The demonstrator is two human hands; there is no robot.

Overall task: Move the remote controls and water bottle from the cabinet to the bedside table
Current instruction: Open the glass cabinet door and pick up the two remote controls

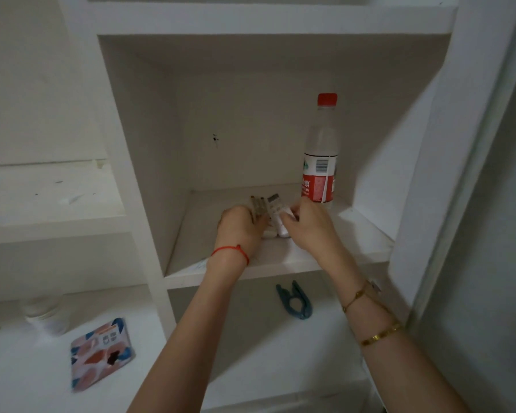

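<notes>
Two white remote controls lie side by side on the white cabinet shelf, between my hands. My left hand curls around the left remote, fingers over its edge. Fingers of my right hand close on the right remote from the right side. A clear water bottle with a red cap and red label stands upright at the back right of the same shelf, just behind my right hand and apart from it. The remotes' lower parts are hidden by my fingers.
The cabinet compartment has side walls close on both sides. On the shelf below lies a blue clip. Lower left, a colourful tissue packet and a translucent white jar sit on a white surface. A white door frame rises on the right.
</notes>
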